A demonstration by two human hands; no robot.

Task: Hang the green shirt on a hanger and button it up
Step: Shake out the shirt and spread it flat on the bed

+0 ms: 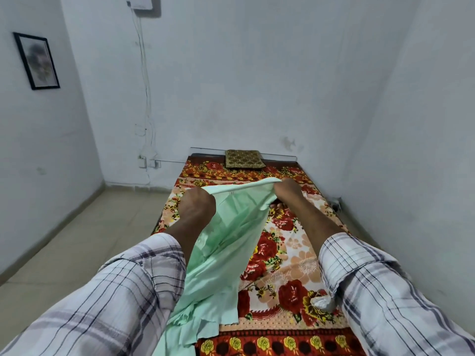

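Item: green shirt [231, 227], pale mint, held up in the air over the near half of the bed [282, 255]. Its upper edge is stretched between the two hands and the rest hangs down in loose folds towards the viewer, with the lower hem trailing past the bed's near-left corner. Left hand [196, 208]: back towards the camera, fingers curled into the cloth at the left end of the upper edge. Right hand [289, 190]: fingers closed on the right end of the same edge, slightly higher and farther out. Both forearms wear rolled plaid sleeves [115, 291]. Bed: covered with a red and cream floral sheet, set lengthwise against the right wall. Cushion [245, 158]: brown, patterned, at the far end of the bed. Crumpled white object [321, 301]: on the sheet just beside the right sleeve; kind not discernible. Left wall: framed picture [37, 60]. Far wall: switch box [141, 2], cable [146, 86] running down to a socket [147, 162]. Floor [90, 240]: pale tiles.
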